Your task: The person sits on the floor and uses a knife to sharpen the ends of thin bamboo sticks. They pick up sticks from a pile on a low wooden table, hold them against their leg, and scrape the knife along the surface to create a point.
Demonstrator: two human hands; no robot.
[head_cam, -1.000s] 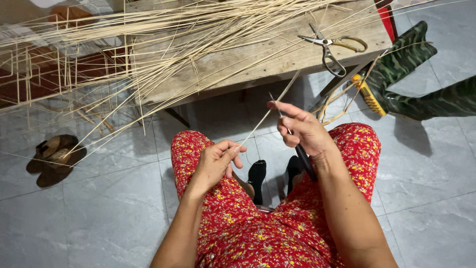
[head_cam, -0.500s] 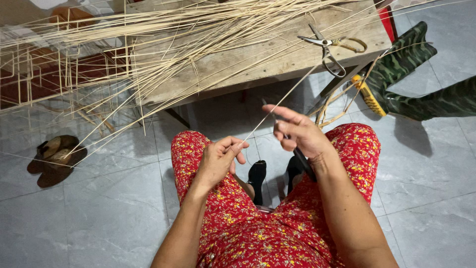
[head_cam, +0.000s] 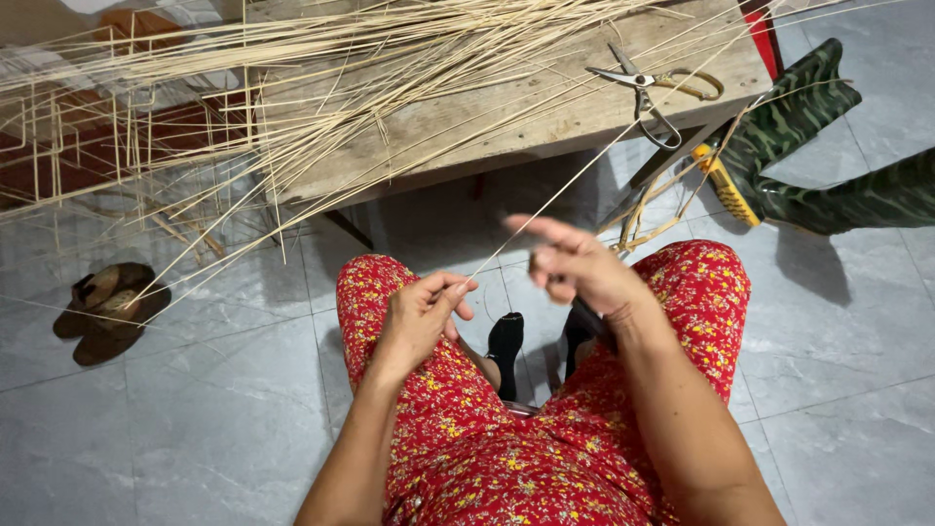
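I see the left hand [head_cam: 421, 314] nearest, over the left knee of the red floral trousers [head_cam: 506, 458], fingers curled, thumb and forefinger pinching the near end of a thin bamboo strip [head_cam: 545, 209]. The strip runs up and right from that pinch, passes just left of the right hand [head_cam: 575, 268], and carries on toward the far right over the wooden bench [head_cam: 506, 117].

Right hand sits slightly farther and to the right, above the right knee. Fingers extended leftward and blurred; I can't tell whether they grip the strip or only brush it. A dark handle-like thing [head_cam: 589, 321] shows under its heel; can't identify it.

Versus half a second ago: right hand is lower and flatter, fingertips now pointing left rather than raised on the strip. Left hand holds the same spot, same pinch. Strip angle is unchanged.

Both forearms come in from the near edge, elbows bent, wrists about level.

Between the knees, black sandals [head_cam: 506, 341] on the grey tile floor [head_cam: 195, 409]. Far left, brown shoes [head_cam: 107, 307]. On the bench, a loose heap of bamboo strips [head_cam: 321, 68] and scissors [head_cam: 638, 83]. Far right, green camouflage boots [head_cam: 808, 127].
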